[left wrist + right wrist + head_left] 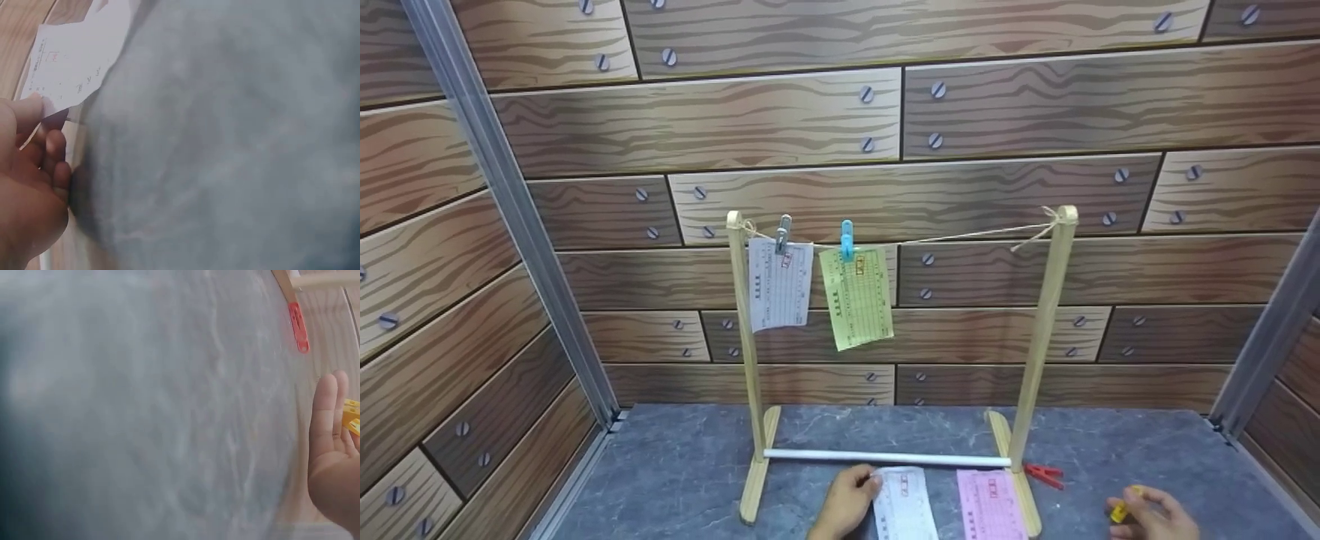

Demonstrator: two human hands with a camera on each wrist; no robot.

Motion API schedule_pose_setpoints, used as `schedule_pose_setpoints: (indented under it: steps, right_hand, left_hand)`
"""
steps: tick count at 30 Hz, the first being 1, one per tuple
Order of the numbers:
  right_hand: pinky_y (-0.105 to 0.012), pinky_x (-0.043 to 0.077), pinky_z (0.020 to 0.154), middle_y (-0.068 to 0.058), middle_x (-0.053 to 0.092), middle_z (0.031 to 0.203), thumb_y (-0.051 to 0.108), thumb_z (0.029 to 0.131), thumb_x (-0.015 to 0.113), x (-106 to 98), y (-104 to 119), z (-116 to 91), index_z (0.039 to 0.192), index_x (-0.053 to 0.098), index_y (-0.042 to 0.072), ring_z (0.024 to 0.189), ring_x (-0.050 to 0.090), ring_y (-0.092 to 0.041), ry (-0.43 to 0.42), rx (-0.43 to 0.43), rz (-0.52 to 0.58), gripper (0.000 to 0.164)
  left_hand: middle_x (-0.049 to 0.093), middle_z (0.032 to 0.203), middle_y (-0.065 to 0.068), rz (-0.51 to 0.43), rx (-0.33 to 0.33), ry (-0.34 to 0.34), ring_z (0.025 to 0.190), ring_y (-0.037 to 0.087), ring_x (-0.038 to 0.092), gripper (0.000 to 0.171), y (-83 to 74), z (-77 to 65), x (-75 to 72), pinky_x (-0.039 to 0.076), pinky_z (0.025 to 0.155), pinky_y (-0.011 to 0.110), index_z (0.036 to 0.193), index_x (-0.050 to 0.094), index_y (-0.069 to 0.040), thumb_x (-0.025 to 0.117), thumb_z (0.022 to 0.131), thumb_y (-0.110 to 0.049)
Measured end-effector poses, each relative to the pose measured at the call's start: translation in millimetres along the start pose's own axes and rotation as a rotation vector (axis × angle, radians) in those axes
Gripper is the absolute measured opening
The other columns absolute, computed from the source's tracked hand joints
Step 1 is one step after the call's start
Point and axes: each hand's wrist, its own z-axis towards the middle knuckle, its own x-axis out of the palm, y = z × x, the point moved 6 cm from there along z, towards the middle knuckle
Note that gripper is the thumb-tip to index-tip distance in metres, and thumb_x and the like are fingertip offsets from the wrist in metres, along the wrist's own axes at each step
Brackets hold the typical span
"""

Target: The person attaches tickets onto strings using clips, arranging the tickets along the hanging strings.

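My left hand (849,501) pinches the upper left corner of a white printed slip (904,502) between thumb and fingers; the left wrist view shows the same slip (79,59) lifted at that corner. To the right, my right hand (1155,516) holds a yellow clothespin (1123,506) at its fingertips, apart from the rack. In the right wrist view the clothespin (352,417) is partly cut off by the frame edge. A pink slip (992,504) lies on the table beside the white one. Near the rack's right foot lies a red clothespin (1044,475).
A wooden rack (1039,337) carries a string (960,235) between its posts. A grey clothespin (783,234) holds another white slip (780,289) there, and a blue clothespin (847,240) holds a yellow-green slip (857,300). A white bar (885,457) joins the feet low down.
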Motion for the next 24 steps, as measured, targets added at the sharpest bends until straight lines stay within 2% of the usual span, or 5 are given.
schedule_pose_setpoints:
  steps: [7, 13, 17, 20, 24]
  right_hand:
    - [-0.043, 0.054, 0.068, -0.002, 0.070, 0.086, 0.043, 0.072, 0.080, 24, 27, -14, 0.123, 0.047, 0.000, 0.073, 0.067, -0.026, 0.035, -0.069, -0.074, 0.074]
    - [-0.043, 0.054, 0.069, -0.005, 0.069, 0.089, 0.038, 0.083, 0.072, 46, 52, -20, 0.140, 0.030, -0.004, 0.074, 0.068, -0.028, 0.104, -0.184, -0.133, 0.083]
    - [-0.044, 0.054, 0.071, -0.005, 0.069, 0.090, 0.038, 0.085, 0.069, 55, 61, -23, 0.142, 0.029, -0.003, 0.076, 0.068, -0.029, 0.139, -0.196, -0.161, 0.081]
    - [-0.045, 0.053, 0.072, -0.004, 0.069, 0.089, 0.033, 0.089, 0.065, 61, 68, -27, 0.141, 0.032, -0.003, 0.076, 0.068, -0.029, 0.158, -0.215, -0.147, 0.071]
    - [-0.045, 0.054, 0.071, -0.005, 0.069, 0.089, 0.026, 0.094, 0.060, 67, 79, -33, 0.138, 0.039, -0.002, 0.075, 0.067, -0.029, 0.179, -0.253, -0.129, 0.057]
  left_hand:
    - [0.054, 0.067, -0.003, -0.044, 0.048, -0.047, 0.062, 0.010, 0.048, 0.005, -10.0, 2.7, -5.8, 0.041, 0.058, 0.028, 0.082, 0.067, -0.006, 0.063, 0.085, -0.003]
    - [0.056, 0.066, -0.005, -0.005, 0.051, -0.145, 0.062, 0.009, 0.050, 0.005, -13.2, 4.0, -12.1, 0.042, 0.058, 0.027, 0.084, 0.070, -0.009, 0.067, 0.083, -0.006]
    - [0.060, 0.074, -0.005, 0.025, -0.004, -0.166, 0.068, 0.010, 0.052, 0.008, -14.6, 7.0, -15.6, 0.044, 0.064, 0.030, 0.085, 0.069, -0.012, 0.062, 0.088, -0.010]
    - [0.061, 0.079, -0.006, 0.038, -0.059, -0.152, 0.072, 0.009, 0.053, 0.010, -16.9, 9.5, -16.9, 0.045, 0.066, 0.031, 0.089, 0.068, -0.013, 0.059, 0.092, -0.014]
    - [0.060, 0.079, -0.005, 0.029, -0.063, -0.136, 0.072, 0.010, 0.053, 0.012, -23.9, 11.6, -18.6, 0.045, 0.065, 0.031, 0.091, 0.068, -0.011, 0.057, 0.093, -0.016]
